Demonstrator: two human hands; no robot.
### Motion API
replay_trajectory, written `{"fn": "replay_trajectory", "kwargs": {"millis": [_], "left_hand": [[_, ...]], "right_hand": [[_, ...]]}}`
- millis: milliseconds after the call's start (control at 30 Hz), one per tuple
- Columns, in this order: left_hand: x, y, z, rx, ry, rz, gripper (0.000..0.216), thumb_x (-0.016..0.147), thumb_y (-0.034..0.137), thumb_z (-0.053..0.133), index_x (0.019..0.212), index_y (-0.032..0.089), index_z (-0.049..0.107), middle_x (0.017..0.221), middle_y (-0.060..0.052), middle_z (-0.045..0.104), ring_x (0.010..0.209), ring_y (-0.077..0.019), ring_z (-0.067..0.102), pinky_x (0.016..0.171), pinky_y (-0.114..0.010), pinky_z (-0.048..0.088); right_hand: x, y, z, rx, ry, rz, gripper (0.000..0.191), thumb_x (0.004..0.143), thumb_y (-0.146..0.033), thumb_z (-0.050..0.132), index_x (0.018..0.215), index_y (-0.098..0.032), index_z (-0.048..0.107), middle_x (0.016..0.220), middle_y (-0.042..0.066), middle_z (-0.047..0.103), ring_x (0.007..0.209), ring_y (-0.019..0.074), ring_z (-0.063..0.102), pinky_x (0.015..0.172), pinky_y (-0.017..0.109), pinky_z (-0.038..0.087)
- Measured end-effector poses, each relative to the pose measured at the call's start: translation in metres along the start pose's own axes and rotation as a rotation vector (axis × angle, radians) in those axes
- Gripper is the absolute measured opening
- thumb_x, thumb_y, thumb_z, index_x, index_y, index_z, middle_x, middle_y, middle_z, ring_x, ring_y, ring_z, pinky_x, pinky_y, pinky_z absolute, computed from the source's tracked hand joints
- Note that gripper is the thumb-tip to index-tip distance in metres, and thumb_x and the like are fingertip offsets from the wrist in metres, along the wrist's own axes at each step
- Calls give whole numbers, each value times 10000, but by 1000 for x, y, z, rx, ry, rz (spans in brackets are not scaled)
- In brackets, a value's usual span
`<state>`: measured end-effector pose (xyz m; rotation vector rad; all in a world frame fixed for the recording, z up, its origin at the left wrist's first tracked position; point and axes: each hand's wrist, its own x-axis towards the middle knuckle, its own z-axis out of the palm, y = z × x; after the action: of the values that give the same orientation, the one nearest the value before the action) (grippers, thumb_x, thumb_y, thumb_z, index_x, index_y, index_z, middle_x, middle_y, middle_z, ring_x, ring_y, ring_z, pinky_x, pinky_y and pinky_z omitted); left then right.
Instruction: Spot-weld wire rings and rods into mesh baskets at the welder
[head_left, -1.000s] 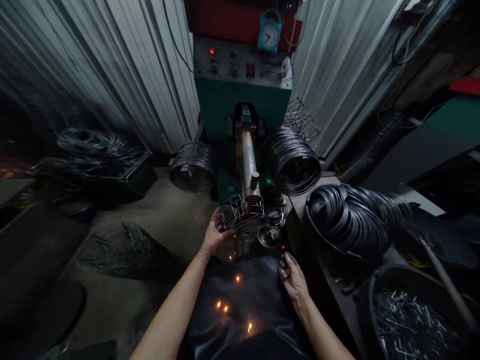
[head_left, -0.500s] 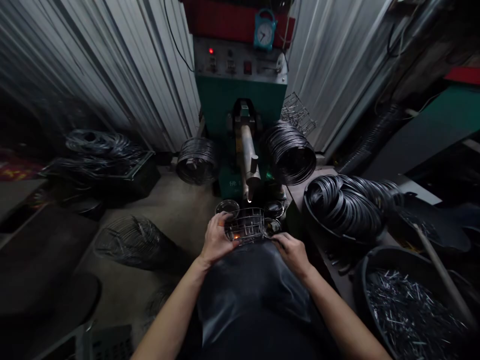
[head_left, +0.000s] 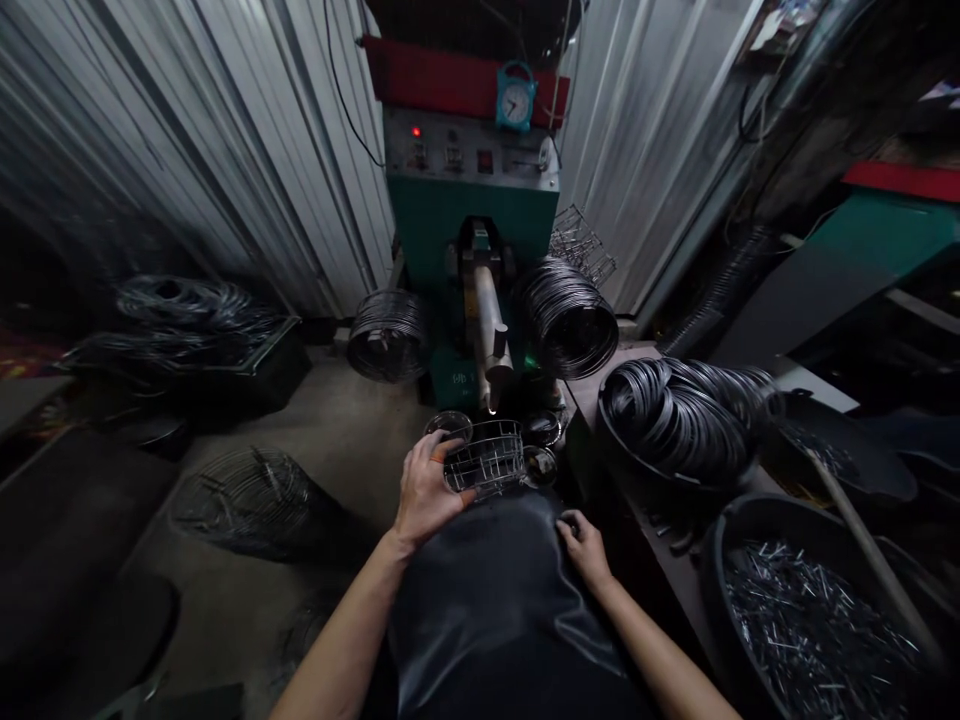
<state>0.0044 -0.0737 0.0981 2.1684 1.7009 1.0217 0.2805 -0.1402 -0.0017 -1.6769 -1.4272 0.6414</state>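
My left hand (head_left: 424,489) grips the left side of a small round wire basket (head_left: 484,460), which sits under the metal arm (head_left: 484,325) of a green welding machine (head_left: 471,200). On the dark apron (head_left: 495,600) over my lap rests my right hand (head_left: 581,545), its fingers curled together near the basket's right side; whether they pinch anything is hidden. Small round metal cups (head_left: 540,465) stand around the basket.
Coils of wire (head_left: 570,315) hang on both sides of the machine. A black tub of wire rings (head_left: 675,420) and a tub of short metal pins (head_left: 802,620) stand at the right. Wire cages (head_left: 247,495) lie on the floor at left, against corrugated walls.
The sparks have gone out. My left hand brought the basket down from the welding arm toward my lap. My right hand rose to the basket, then dropped back onto the apron.
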Motion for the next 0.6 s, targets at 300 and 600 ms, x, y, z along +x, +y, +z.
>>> {"fn": "replay_trajectory", "kwargs": {"millis": [300, 600], "left_hand": [[3, 23, 6, 100, -84, 84, 619, 524, 243, 741, 1113, 206, 555, 1275, -129, 496, 1196, -344, 436, 1001, -499, 352], [2, 28, 1, 152, -156, 81, 603, 527, 242, 732, 1106, 184, 570, 1270, -161, 495, 1199, -348, 428, 987, -509, 349]], "right_hand": [[55, -141, -24, -516, -582, -294, 298, 732, -182, 587, 1029, -188, 605, 846, 55, 695, 773, 203, 646, 642, 247, 430], [58, -144, 1, -534, -613, -442, 334, 794, -84, 500, 1052, -215, 667, 1029, 51, 673, 935, 159, 626, 773, 223, 442]]}}
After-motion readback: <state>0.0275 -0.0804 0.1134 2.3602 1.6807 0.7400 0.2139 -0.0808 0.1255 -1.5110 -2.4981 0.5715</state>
